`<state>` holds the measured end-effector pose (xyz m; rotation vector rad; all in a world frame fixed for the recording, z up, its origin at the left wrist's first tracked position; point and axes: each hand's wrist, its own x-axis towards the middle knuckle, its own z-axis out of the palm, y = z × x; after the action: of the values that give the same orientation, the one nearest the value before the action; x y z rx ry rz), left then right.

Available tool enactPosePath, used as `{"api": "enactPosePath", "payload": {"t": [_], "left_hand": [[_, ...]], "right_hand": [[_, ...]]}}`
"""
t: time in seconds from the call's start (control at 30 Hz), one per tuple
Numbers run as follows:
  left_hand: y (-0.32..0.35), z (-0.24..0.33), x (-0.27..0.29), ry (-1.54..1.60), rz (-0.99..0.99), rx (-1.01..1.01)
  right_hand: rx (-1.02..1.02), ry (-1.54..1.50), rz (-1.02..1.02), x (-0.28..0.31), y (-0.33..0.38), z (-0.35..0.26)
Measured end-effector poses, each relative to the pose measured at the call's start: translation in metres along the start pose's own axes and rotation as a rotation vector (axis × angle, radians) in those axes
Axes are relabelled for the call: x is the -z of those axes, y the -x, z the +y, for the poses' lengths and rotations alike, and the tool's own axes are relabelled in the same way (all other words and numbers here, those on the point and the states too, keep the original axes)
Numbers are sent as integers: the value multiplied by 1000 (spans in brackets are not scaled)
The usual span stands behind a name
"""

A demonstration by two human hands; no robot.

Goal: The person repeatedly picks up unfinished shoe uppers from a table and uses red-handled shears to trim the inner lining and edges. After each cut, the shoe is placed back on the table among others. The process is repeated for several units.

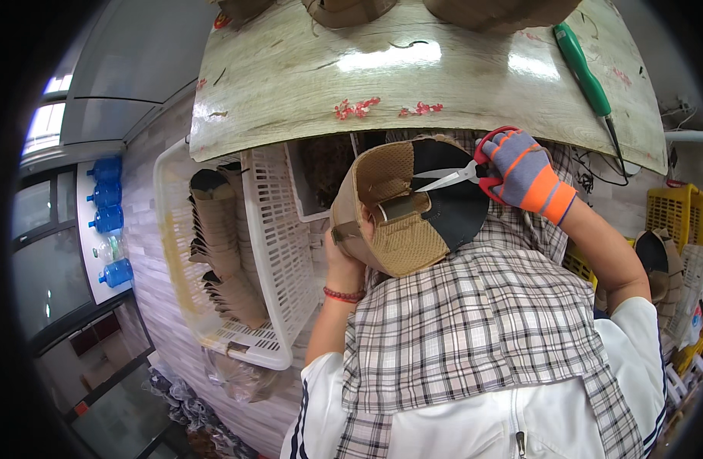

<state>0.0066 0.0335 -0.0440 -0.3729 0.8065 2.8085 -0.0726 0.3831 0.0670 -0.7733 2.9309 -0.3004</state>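
Note:
A tan cap (413, 249) is turned with its hollow inside facing up, above my lap near the table's front edge. Its inside shows tan mesh and a black lined section, with a small label at the middle. My left hand (345, 251) grips the cap's left side; most of its fingers are hidden behind the fabric. In a grey and orange work glove, my right hand (523, 172) holds red-handled scissors (452, 177). The scissor blades are parted and reach over the cap's opening, pointing left.
The wood-patterned table (290, 99) lies ahead, with more tan caps (493, 11) along its far edge. A green-handled tool (585, 73) with a cord rests at its right. On my left stands a white basket (279, 229) of stacked caps (225, 237). A yellow crate (676, 210) is at right.

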Motion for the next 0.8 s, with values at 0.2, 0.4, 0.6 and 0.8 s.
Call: {"api": "enactPosePath", "payload": {"t": [0.2, 0.4, 0.6, 0.8], "left_hand": [[-29, -16, -9, -294, 32, -125], [-24, -11, -54, -242, -6, -107], [-26, -11, -54, -346, -157, -128], [-26, -16, -58, -703, -168, -249]], "right_hand": [[17, 35, -14, -2, -15, -3], [84, 97, -21, -4, -26, -6], [-6, 129, -23, -22, -15, 6], [-7, 73, 38, 7, -16, -12]]}}
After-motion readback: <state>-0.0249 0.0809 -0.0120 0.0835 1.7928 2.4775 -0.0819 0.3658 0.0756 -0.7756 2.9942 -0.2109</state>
